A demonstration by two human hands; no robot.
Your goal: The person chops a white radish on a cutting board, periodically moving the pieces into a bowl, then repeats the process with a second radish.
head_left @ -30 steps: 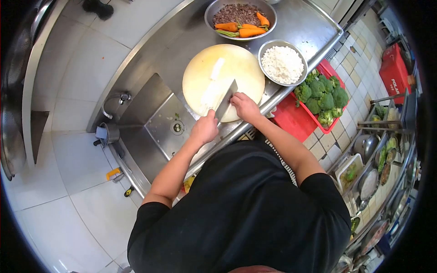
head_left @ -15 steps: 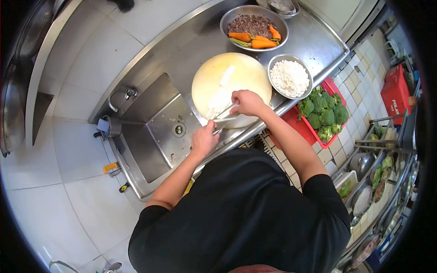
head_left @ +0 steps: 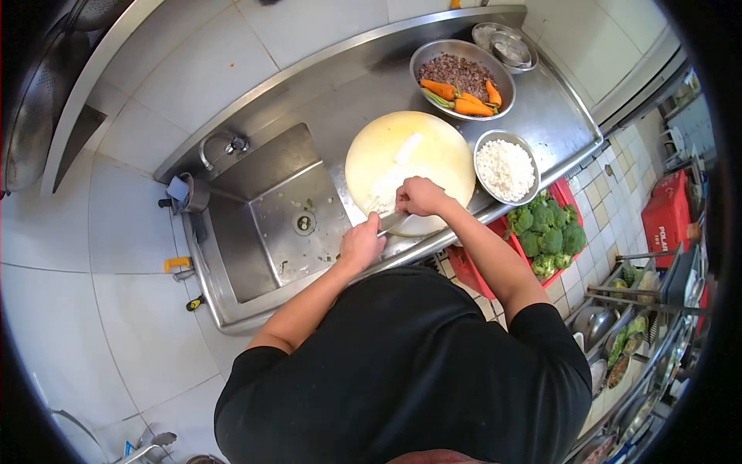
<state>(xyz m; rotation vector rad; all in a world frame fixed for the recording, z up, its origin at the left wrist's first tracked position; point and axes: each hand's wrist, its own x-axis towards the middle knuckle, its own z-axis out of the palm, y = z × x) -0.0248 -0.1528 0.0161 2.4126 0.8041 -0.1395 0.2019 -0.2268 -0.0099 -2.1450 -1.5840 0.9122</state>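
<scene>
White pieces [head_left: 384, 191] lie on the round board [head_left: 444, 147], itself on the steel surface [head_left: 340, 116]. The left hand [head_left: 362, 243] has its fingers wrapped round the knife [head_left: 394, 222]; the right hand [head_left: 421, 196] is by the blade, and whether its fingers hold anything I cannot tell.

The board [head_left: 444, 151] is pale yellow, the broccoli [head_left: 547, 232] green, the carrots [head_left: 473, 107] orange (green-stemmed), the shirt [head_left: 402, 363] plain black.

Right grip [head_left: 421, 196] ahead of left grip [head_left: 362, 246]
</scene>
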